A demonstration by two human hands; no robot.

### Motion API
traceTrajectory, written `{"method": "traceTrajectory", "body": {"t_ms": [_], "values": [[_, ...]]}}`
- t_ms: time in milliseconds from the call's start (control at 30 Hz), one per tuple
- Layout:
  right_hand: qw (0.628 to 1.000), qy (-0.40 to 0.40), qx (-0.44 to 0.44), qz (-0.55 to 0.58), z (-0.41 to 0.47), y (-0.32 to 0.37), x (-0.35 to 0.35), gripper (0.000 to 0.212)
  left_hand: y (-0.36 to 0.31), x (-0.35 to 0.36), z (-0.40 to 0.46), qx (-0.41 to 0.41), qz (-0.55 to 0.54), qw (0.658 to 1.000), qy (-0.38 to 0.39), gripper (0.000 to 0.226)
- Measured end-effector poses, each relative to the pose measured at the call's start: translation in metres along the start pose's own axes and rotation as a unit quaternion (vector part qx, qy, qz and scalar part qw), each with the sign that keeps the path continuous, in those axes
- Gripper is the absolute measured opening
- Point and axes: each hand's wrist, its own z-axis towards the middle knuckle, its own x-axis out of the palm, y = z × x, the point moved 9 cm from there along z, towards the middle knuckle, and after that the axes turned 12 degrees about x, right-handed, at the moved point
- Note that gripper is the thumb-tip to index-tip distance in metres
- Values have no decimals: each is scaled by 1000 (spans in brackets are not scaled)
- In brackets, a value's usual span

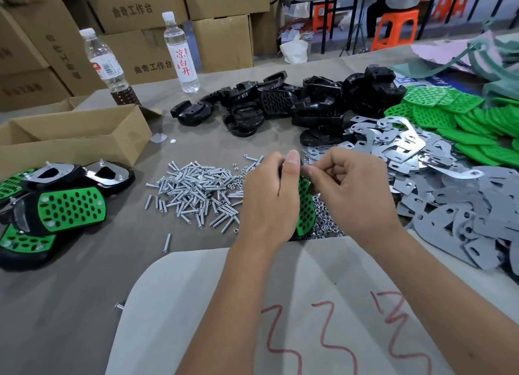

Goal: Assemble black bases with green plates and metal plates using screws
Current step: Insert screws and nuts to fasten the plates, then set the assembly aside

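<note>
Left hand: the left hand (pixel 269 197) is curled round a part-built piece, a green plate (pixel 304 206) standing on edge between the palms, thumb up over its top.
Right hand: the right hand (pixel 351 189) pinches with fingertips at the top edge of the same piece; what it pinches, a screw or a nut, is too small to tell.
Where the piece is: held above the table (pixel 84 290), over the near edge of the pile of nuts (pixel 323 223), right of the loose screws (pixel 196 195).
Risk, drop: the small fastener could slip from the pinch and vanish among the nuts below, since the grip is on the fingertips only.
Risk, misalignment: the plate could shift on its base while held on edge, so the holes no longer line up.
Hidden: the black base under the green plate is almost wholly covered by the left hand; whether a metal plate is already fitted cannot be told.
Supplies: black bases (pixel 295 102), metal plates (pixel 393 144) and green plates (pixel 463 122) lie heaped on the far right; finished pieces (pixel 64 206) lie left, partly cut off.
</note>
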Motion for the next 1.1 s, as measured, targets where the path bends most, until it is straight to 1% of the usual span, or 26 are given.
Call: {"method": "traceTrajectory", "body": {"t_ms": [67, 100, 167, 233, 300, 400, 467, 500, 533, 567, 600, 700, 733, 800, 900, 1000, 1100], "values": [[1000, 1, -24, -15, -1, 4, 3, 19, -2, -2, 0, 7, 8, 1000, -4, 42], [1000, 16, -14, 10, 0, 0, 3, 20, -2, -2, 0, 12, 8, 1000, -7, 41], [991, 71, 39, 110, 4, -13, 6, 24, -4, -4, -1, 26, 10, 1000, -6, 42], [966, 126, 97, 203, 3, -22, 12, 23, -4, -4, -2, 28, 4, 1000, -4, 44], [951, 156, 124, 237, 3, -27, 16, 20, 1, -5, -2, 10, -14, 1000, -12, 46], [955, 171, 127, 209, 4, -28, 18, 17, 10, -9, -5, -22, -56, 998, -30, 54], [956, 175, 134, 194, 4, -28, 18, 20, 10, -8, -5, -30, -83, 996, -34, 64], [953, 186, 138, 197, 4, -28, 19, 25, 9, -9, -4, -28, -94, 994, -38, 67], [947, 203, 143, 207, 3, -27, 21, 35, 6, -10, -3, -19, -94, 995, -40, 68], [939, 220, 152, 218, 1, -28, 23, 46, 3, -10, -2, -3, -83, 996, -37, 65], [931, 234, 163, 229, -1, -28, 25, 50, 1, -11, -2, 15, -63, 997, -32, 60], [920, 248, 172, 250, -2, -26, 27, 33, -3, -15, -3, 48, 8, 998, -37, 40], [918, 250, 174, 254, -2, -25, 27, 33, -4, -16, -3, 52, 28, 997, -39, 36], [911, 264, 182, 260, -3, -25, 29, 38, -3, -14, -2, 56, 51, 997, -31, 35], [902, 284, 191, 263, -5, -25, 33, 42, -1, -13, -1, 61, 45, 997, -14, 35], [894, 292, 194, 281, -8, -24, 35, 36, -2, -16, 0, 68, 23, 997, -22, 35], [901, 280, 186, 274, -7, -23, 35, 29, 0, -16, -1, 59, 12, 998, -33, 35]]}}
